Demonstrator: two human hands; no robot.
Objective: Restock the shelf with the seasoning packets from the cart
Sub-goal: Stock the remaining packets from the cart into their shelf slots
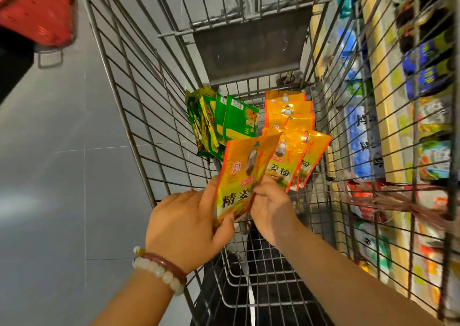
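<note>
The wire cart (139, 116) fills most of the view, and everything else sits relative to it. To the cart's right, seen through its mesh, runs the shelf (388, 116) stacked with blurred packaged goods. Off the cart's upper left corner hangs a red basket (37, 9). On the cart's floor, at its far end, an orange packet stack (286, 111) lies beside a green packet bundle (224, 124) to its left. Nearer, inside the cart, the left hand (184, 226), wearing beaded bracelets (159, 268) at the wrist, grips the lower edge of a front orange packet (244, 176). The right hand (271, 208) pinches a fan of orange packets (293, 161) just behind it.
</note>
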